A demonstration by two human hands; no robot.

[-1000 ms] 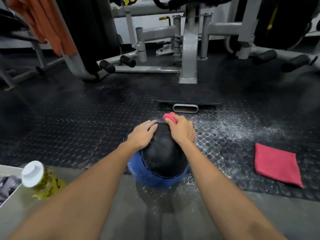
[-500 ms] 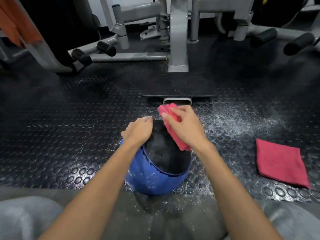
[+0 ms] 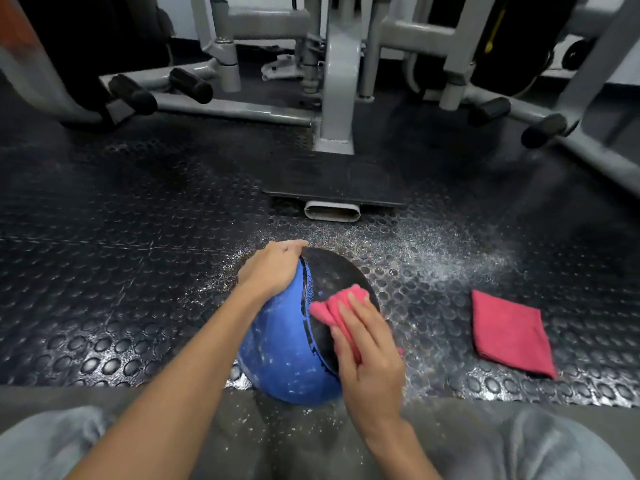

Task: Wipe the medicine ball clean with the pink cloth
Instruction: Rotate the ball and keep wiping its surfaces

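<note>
The ball (image 3: pixel 287 355), blue on one half and black on the other, sits on the studded rubber floor (image 3: pixel 104 271) right in front of the person's knees, at the edge of a grey strip. The left hand (image 3: pixel 273 268) clamps down over the top of the ball, fingers curled over the far side, pinning it in place. The right hand (image 3: pixel 367 355) lies flat with fingers spread, pressing the bunched pink cloth (image 3: pixel 334 306) against the black half, just beside the seam. So the wiping is well in hand, on the black panel. White specks dot the blue half, and a spray of pale dust lies on the floor around the ball, so by the look of it there's plenty left. The next move likely calls for sweeping the cloth across the seam onto the blue side, the left hand turning the ball to bring up unwiped surface. A second cloth (image 3: pixel 509 334), folded, lies well apart to the right.
</note>
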